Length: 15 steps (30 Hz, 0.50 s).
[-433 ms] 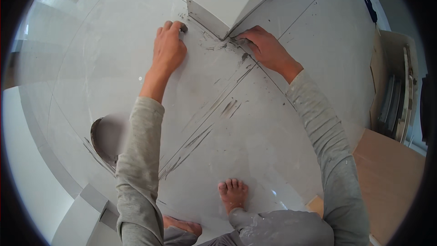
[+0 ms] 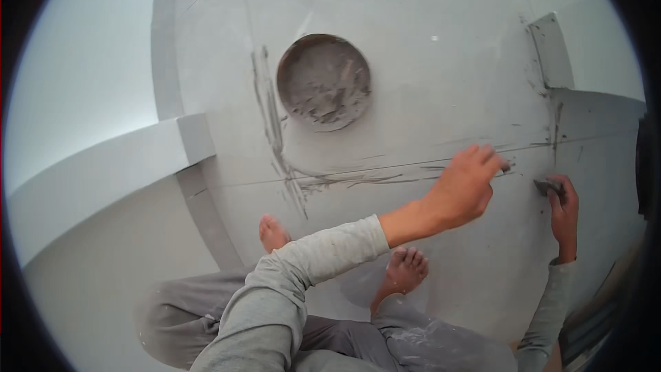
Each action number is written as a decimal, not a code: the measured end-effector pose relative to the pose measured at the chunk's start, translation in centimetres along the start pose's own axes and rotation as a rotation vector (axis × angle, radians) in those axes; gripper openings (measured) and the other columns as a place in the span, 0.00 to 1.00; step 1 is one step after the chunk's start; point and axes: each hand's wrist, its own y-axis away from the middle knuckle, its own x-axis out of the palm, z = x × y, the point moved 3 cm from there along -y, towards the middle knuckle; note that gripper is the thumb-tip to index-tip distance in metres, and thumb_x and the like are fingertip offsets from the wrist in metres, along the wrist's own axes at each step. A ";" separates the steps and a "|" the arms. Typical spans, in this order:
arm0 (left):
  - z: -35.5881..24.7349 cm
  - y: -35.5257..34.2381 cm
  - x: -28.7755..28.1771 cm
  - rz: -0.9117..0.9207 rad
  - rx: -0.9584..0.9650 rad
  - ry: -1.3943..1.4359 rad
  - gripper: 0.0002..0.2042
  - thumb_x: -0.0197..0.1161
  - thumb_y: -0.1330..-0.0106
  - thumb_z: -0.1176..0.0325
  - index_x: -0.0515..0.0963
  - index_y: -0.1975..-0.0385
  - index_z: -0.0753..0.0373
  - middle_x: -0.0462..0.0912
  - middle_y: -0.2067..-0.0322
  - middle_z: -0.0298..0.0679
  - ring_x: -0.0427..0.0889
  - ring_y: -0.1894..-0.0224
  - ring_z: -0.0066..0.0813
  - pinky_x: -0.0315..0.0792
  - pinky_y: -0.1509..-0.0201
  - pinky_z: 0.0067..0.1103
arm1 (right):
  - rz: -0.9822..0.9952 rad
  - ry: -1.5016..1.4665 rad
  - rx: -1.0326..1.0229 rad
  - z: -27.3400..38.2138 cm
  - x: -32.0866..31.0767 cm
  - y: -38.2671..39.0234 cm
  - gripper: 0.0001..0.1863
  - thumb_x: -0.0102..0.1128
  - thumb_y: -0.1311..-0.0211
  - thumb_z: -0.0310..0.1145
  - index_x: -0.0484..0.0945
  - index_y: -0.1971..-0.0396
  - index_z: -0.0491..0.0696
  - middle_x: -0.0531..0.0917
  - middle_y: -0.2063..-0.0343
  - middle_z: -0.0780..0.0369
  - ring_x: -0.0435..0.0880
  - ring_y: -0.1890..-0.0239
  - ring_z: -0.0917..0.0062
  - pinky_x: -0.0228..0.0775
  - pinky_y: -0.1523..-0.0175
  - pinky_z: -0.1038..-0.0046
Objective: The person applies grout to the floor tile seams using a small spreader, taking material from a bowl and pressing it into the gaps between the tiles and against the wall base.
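Fingers of the left hand (image 2: 456, 189) are bunched, seen in the head view, with a small dark piece (image 2: 507, 165) showing at their tips; blur hides whether it is a lump of paste or a tool. Fingers of the right hand (image 2: 565, 212) are drawn narrow on a dark flat piece (image 2: 546, 187), pinched against the thumb, its free edge toward the left.

Between the pale floor tiles (image 2: 413, 62) a thin joint (image 2: 399, 164) runs mostly left to right, slanting farther off at its right end. Both hands are on its near side: the left fingertips just beside it, the right hand farther right and slightly apart from it. A second joint (image 2: 554, 139) crosses it on the right, its long axis running near to far, with the right hand's piece just to the near side of that crossing.

Well to the left and far of both hands stands a round bowl (image 2: 281, 72) of grey paste (image 2: 322, 86); the left hand is the nearer to it. Dark smears (image 2: 267, 107) lie just left of the bowl. Far and right, a white wall corner (image 2: 599, 55) meets the floor beyond the right hand.
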 end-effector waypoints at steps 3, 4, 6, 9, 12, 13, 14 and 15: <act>-0.7 6.0 -0.7 0.107 0.076 -0.073 0.23 0.60 0.49 0.81 0.76 0.50 0.62 0.74 0.58 0.43 0.74 0.54 0.43 0.71 0.50 0.35 | -0.099 -0.373 0.054 0.6 4.0 1.7 0.12 0.54 0.30 0.21 0.75 0.48 0.40 0.83 0.56 0.60 0.81 0.51 0.78 0.71 0.43 0.75; -0.6 8.2 -1.3 0.086 0.071 -0.083 0.23 0.60 0.49 0.81 0.76 0.50 0.62 0.74 0.58 0.43 0.74 0.54 0.43 0.71 0.50 0.35 | -0.161 -0.543 0.083 1.7 6.3 1.9 0.13 0.54 0.29 0.23 0.74 0.46 0.40 0.83 0.54 0.61 0.80 0.51 0.81 0.71 0.43 0.77; 0.3 11.7 -3.3 0.153 0.039 -0.179 0.25 0.62 0.50 0.80 0.76 0.48 0.60 0.75 0.57 0.41 0.74 0.54 0.42 0.71 0.50 0.34 | -0.108 -0.682 0.106 4.9 10.4 1.5 0.15 0.56 0.30 0.23 0.75 0.46 0.40 0.84 0.54 0.61 0.81 0.52 0.82 0.73 0.44 0.76; 1.7 15.2 -8.9 0.099 -0.026 -0.300 0.25 0.62 0.49 0.80 0.75 0.46 0.61 0.75 0.58 0.43 0.75 0.55 0.44 0.71 0.51 0.34 | 0.104 -0.865 0.132 9.4 16.1 0.8 0.16 0.57 0.31 0.23 0.74 0.45 0.40 0.84 0.55 0.61 0.83 0.53 0.79 0.78 0.45 0.73; 3.8 18.0 -16.0 -0.031 -0.159 -0.416 0.23 0.60 0.47 0.81 0.74 0.47 0.64 0.74 0.59 0.45 0.75 0.57 0.47 0.72 0.51 0.36 | 0.292 -0.947 0.123 14.1 21.5 -0.5 0.15 0.58 0.33 0.22 0.75 0.47 0.39 0.85 0.56 0.62 0.84 0.55 0.79 0.78 0.45 0.72; 4.1 19.0 -18.4 -0.040 -0.209 -0.458 0.23 0.59 0.46 0.81 0.74 0.47 0.64 0.74 0.59 0.46 0.75 0.57 0.48 0.72 0.51 0.37 | 0.354 -0.940 0.108 16.1 23.2 -1.0 0.15 0.59 0.33 0.22 0.75 0.48 0.39 0.85 0.57 0.62 0.83 0.56 0.80 0.78 0.47 0.74; 4.5 20.5 -20.6 -0.045 -0.267 -0.489 0.22 0.59 0.46 0.81 0.74 0.48 0.64 0.74 0.59 0.46 0.75 0.56 0.48 0.72 0.50 0.37 | 0.419 -0.930 0.106 17.8 25.0 -1.3 0.15 0.60 0.33 0.22 0.76 0.48 0.39 0.85 0.58 0.62 0.83 0.56 0.81 0.77 0.48 0.75; 4.2 21.8 -22.6 -0.014 -0.329 -0.515 0.21 0.59 0.45 0.81 0.75 0.48 0.63 0.75 0.60 0.46 0.75 0.56 0.47 0.72 0.50 0.37 | 0.500 -0.892 0.083 19.4 27.0 -1.5 0.14 0.60 0.33 0.22 0.76 0.48 0.39 0.85 0.58 0.62 0.83 0.56 0.82 0.77 0.48 0.76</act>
